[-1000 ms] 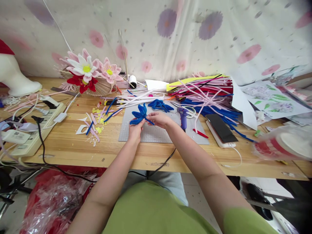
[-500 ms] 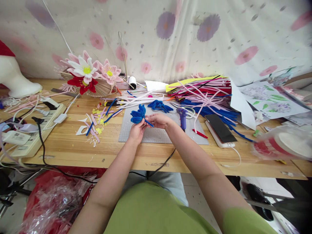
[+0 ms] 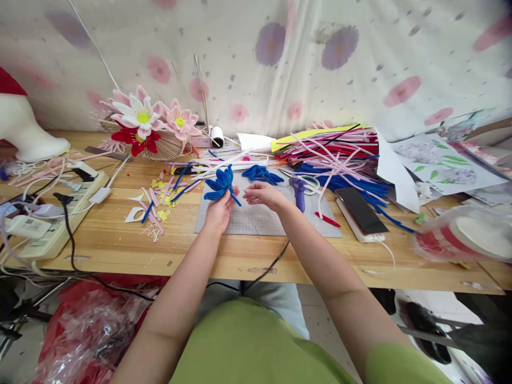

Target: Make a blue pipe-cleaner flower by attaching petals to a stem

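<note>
A blue fuzzy flower with a short blue stem rests in my left hand, whose fingers are closed around its base. Just to the right, my right hand is apart from the flower, fingers spread and slightly curled, holding nothing. Both hands are over a grey cutting mat. Several blue petal pieces lie at the back of the mat. A purple glue gun lies right of my right hand, beside scissors.
Bundles of coloured pipe cleaners lie behind the mat. A phone and red-handled tool are at the right. Scraps, finished flowers and a power strip are at the left.
My right hand has let go of the flower's stem and opened, and a gap now separates the hands. My left hand has moved slightly left and turned the flower, its stem pointing down to the right.
</note>
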`<action>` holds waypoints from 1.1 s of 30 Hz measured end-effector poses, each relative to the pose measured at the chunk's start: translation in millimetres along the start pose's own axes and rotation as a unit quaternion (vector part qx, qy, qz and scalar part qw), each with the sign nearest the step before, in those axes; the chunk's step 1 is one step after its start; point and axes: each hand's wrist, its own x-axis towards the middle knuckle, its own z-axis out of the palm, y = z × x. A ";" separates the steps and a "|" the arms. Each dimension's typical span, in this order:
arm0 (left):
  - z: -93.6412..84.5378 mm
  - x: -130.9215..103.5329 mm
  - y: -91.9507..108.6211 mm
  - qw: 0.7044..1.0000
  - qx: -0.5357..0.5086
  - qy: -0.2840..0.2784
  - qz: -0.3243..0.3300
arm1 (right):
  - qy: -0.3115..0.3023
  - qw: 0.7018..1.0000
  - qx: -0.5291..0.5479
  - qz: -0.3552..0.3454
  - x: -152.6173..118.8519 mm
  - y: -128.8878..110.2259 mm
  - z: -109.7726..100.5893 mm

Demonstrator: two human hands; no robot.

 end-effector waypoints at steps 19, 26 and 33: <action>3.7 6.1 8.7 0.974 0.127 0.069 0.175 | -0.057 0.953 -0.006 -0.296 -2.8 7.7 20.1; 9.5 10.9 16.1 0.952 0.185 0.078 0.229 | -0.028 0.936 -0.033 -0.348 -3.4 6.0 26.5; 9.2 13.5 22.2 0.961 0.151 0.021 0.232 | 0.113 0.908 -0.014 -0.404 -7.9 10.1 40.8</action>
